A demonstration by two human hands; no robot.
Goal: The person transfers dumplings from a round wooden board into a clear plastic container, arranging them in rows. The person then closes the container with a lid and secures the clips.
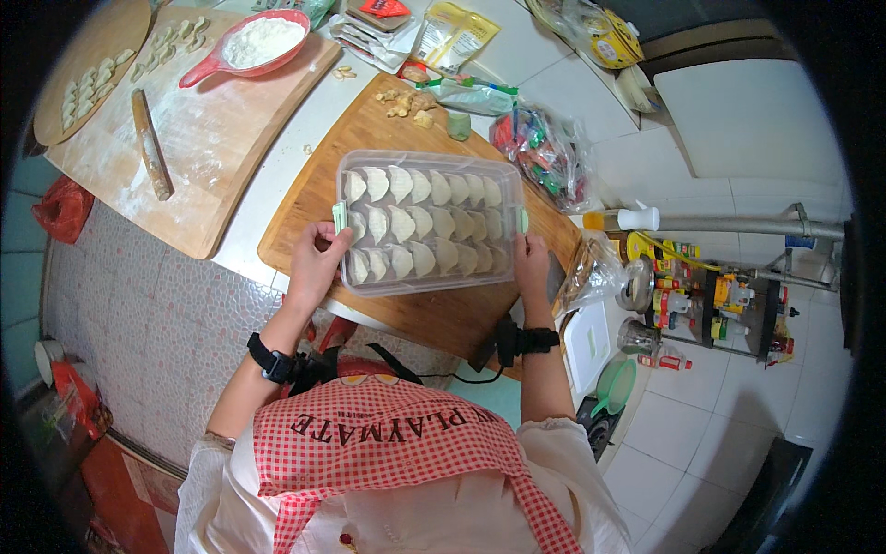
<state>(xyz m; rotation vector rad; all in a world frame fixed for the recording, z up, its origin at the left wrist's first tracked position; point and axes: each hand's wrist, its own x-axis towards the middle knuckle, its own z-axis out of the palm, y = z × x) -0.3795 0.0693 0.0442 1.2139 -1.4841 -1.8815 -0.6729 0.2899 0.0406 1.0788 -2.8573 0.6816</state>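
A clear plastic storage box (430, 285) holds three rows of pale raw dumplings (422, 221) over the wooden cutting board. Green clips sit on its two short sides, one (340, 216) at the left and another (522, 219) at the right. My left hand (320, 253) grips the box's left side just below the clip, thumb at the edge. At the opposite side my right hand (531, 263) has hold of the right edge under the other clip. Whether the box rests on the board (311, 201) or is slightly lifted, I cannot tell.
A floured pastry board (208, 166) at the left bears a rolling pin (149, 145), a red strainer of flour (263, 41) and small shaped dough pieces. Ginger (408, 104) lies at the cutting board's far end. Plastic bags (543, 152) and a white lid (586, 346) are at the right.
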